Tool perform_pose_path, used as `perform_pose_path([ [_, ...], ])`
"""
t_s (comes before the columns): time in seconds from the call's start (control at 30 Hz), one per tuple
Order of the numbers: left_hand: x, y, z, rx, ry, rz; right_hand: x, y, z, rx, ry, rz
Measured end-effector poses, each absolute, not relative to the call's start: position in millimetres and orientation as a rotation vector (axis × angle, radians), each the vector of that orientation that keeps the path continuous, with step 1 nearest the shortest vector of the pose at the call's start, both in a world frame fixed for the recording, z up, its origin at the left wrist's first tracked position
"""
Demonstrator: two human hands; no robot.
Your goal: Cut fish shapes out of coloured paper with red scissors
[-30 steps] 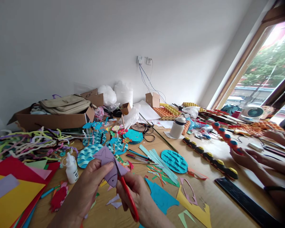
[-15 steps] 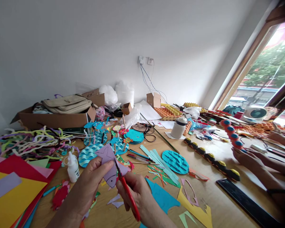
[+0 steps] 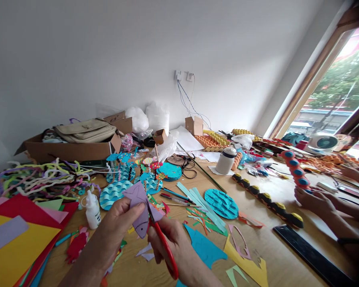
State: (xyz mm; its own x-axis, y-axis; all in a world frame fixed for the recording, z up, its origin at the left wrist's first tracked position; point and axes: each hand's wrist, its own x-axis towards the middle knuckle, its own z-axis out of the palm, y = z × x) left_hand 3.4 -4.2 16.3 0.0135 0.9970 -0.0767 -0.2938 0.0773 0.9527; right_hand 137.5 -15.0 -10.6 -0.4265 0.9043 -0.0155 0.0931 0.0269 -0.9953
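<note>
Between thumb and fingers, my left hand (image 3: 116, 223) pinches a piece of purple paper (image 3: 137, 199) with a fish drawn on it in dark lines. A pair of red-handled scissors (image 3: 164, 247) is in my right hand (image 3: 175, 243), its blades at the paper's right part. The fish's head and eye point down toward me. Small purple scraps (image 3: 145, 252) lie on the table below the paper. A white glue bottle (image 3: 92, 210) stands upright left of my left hand. Past the paper are blue wavy bases with small paper fish on sticks (image 3: 149, 175).
Coloured paper sheets (image 3: 48, 227) and pipe cleaners (image 3: 48, 179) lie at left. Pens (image 3: 176, 198), a blue disc (image 3: 221, 203) and a yellow offcut (image 3: 245, 263) lie ahead and right. At far right, another person's hands (image 3: 314, 199) hold an orange-and-blue egg-carton strip (image 3: 297, 171).
The scissors and purple paper stay in my hands, nearly unmoved. The view has shifted very slightly, and the other person's strip has tilted a little.
</note>
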Motion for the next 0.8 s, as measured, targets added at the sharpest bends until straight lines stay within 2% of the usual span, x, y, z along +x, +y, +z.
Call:
perform_pose_path([
  [0.8, -2, -2, 15, 0.971, 1.03, 1.232, 137, -8, -25, -1.029, -1.599, 1.422],
])
